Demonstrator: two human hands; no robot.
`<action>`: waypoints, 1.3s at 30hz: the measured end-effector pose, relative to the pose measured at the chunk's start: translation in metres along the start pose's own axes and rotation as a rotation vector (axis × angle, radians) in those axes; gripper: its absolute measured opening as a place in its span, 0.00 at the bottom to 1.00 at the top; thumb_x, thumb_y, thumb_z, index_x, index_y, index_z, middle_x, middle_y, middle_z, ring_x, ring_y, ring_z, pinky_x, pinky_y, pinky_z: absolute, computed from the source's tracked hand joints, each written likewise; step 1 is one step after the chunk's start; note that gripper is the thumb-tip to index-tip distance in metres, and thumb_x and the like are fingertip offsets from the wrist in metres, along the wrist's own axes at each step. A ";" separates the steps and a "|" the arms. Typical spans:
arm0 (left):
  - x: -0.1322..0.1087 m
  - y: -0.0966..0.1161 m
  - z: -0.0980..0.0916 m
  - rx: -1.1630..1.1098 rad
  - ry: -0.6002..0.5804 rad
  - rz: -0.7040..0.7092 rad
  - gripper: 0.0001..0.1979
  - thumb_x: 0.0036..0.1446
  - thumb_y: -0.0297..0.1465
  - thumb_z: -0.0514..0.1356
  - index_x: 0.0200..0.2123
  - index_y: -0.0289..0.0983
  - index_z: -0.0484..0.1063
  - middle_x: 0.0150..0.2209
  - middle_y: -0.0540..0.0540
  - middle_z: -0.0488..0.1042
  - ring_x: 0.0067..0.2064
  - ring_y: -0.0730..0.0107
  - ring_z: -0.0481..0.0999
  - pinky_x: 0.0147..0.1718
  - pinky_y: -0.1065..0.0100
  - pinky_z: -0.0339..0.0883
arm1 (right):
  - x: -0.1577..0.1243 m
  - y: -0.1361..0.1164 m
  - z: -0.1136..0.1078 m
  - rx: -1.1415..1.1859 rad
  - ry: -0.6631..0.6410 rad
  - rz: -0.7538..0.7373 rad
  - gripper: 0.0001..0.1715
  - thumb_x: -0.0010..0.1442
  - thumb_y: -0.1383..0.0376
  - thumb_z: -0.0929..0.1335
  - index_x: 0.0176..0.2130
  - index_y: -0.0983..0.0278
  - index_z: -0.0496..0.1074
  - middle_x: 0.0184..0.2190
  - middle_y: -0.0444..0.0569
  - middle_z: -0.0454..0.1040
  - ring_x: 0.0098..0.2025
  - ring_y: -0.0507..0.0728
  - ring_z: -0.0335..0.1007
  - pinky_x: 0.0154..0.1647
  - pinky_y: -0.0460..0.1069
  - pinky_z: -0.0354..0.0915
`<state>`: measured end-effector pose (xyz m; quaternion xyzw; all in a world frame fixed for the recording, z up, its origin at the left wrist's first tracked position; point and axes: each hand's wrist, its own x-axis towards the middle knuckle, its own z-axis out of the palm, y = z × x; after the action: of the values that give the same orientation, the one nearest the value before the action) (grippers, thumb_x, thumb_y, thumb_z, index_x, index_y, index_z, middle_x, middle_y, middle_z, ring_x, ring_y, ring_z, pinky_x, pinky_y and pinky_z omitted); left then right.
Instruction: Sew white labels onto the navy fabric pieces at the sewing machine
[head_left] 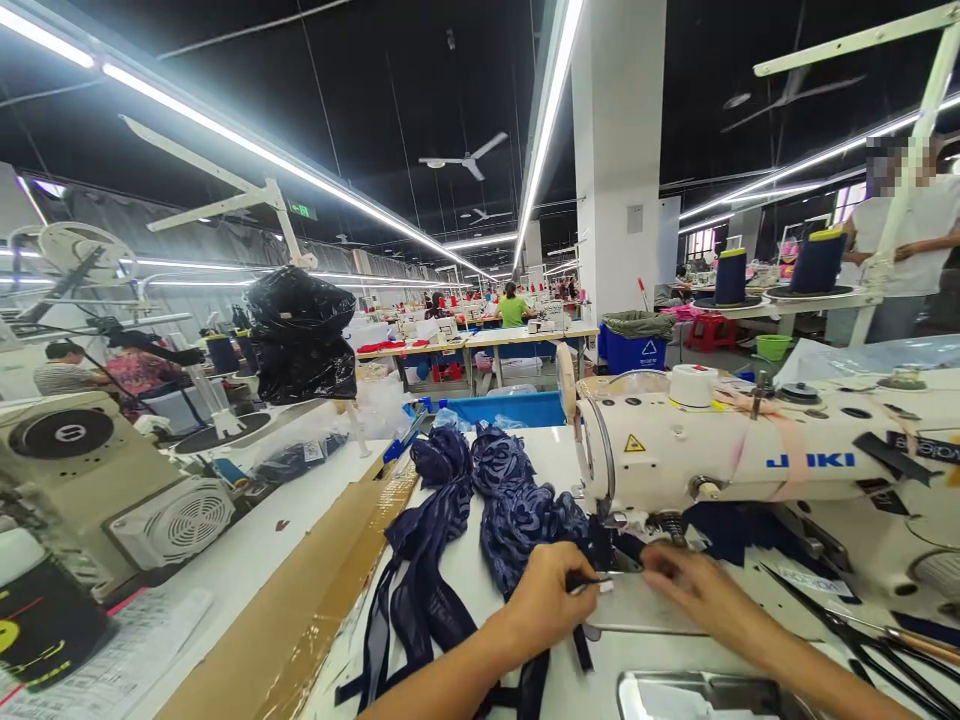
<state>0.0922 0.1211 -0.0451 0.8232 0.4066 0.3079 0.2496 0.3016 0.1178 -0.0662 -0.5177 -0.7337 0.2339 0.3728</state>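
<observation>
My left hand (551, 592) is closed in a pinch beside the sewing machine's needle area. A slim dark pointed piece (585, 581), perhaps a small tool, sticks out of its fingers to the right, with a small white bit near its tip. On the other side of the presser foot, my right hand (694, 588) has its fingertips together at the end of a navy fabric strip (628, 546); the fingers partly hide it. A gathered heap of navy fabric strips (510, 500) lies left of the needle, trailing toward me. The white sewing machine (720, 450) stands over the work.
Black scissors (847, 630) lie on the right, near my forearm. A cardboard strip (292, 590) runs along the table's left side. Another machine (97, 490) stands at left. Behind are a blue bin (634, 347), thread cones (731, 277) and several people.
</observation>
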 end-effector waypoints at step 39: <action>-0.022 -0.010 0.005 0.015 -0.228 0.187 0.11 0.47 0.20 0.53 0.29 0.35 0.74 0.29 0.48 0.76 0.30 0.73 0.73 0.32 0.75 0.62 | -0.002 -0.038 0.039 -0.468 -0.380 -0.259 0.24 0.56 0.70 0.61 0.53 0.71 0.61 0.51 0.62 0.65 0.52 0.61 0.62 0.50 0.54 0.60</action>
<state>0.0802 0.1072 -0.0621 0.8890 0.2995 0.2312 0.2580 0.2493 0.1037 -0.0629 -0.4389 -0.8837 0.1022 0.1267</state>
